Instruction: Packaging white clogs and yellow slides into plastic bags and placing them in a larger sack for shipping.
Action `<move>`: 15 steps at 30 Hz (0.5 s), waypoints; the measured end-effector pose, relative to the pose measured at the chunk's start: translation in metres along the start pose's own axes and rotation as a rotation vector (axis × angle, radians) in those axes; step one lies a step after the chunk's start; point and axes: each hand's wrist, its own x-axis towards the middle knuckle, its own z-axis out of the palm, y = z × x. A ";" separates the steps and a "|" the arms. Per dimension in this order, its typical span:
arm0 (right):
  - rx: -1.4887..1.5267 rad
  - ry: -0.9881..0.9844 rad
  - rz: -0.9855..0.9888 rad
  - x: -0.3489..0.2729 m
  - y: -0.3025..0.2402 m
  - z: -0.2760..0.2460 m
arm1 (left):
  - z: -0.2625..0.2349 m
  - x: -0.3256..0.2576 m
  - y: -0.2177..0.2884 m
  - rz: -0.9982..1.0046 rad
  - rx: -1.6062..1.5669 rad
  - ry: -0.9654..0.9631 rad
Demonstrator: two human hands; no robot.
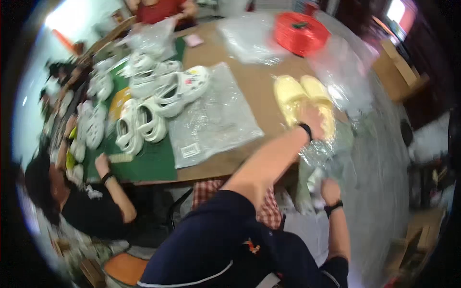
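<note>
A pair of pale yellow slippers (289, 91) lies side by side at the right end of the table. My left hand (312, 119) reaches across onto their insoles and appears to grip the pair, though its fingers are blurred. Clear plastic, apparently a bag (319, 152), lies around the heel end and hangs past the table edge. Below it my right hand (330, 192) is closed, apparently on the loose end of this plastic; its fingertips are hard to make out.
A flat clear bag (216, 117) lies left of the slippers. White clogs (185, 89) crowd a green mat (158, 163). A red roll (301, 33) and more plastic bags (249, 38) sit farther back. One person (91, 201) is at left, another (161, 12) across the table.
</note>
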 end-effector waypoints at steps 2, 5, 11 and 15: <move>0.069 -0.033 -0.070 0.031 -0.013 -0.016 | 0.020 0.004 -0.040 -0.094 0.020 0.086; 0.077 -0.056 -0.037 0.046 -0.025 -0.026 | 0.013 -0.011 -0.050 0.082 0.176 0.332; 0.150 -0.055 0.048 0.029 -0.015 -0.037 | 0.017 -0.120 0.055 0.839 -0.016 0.129; 0.160 -0.038 0.065 0.029 -0.021 -0.046 | 0.125 -0.142 0.070 0.803 0.249 0.163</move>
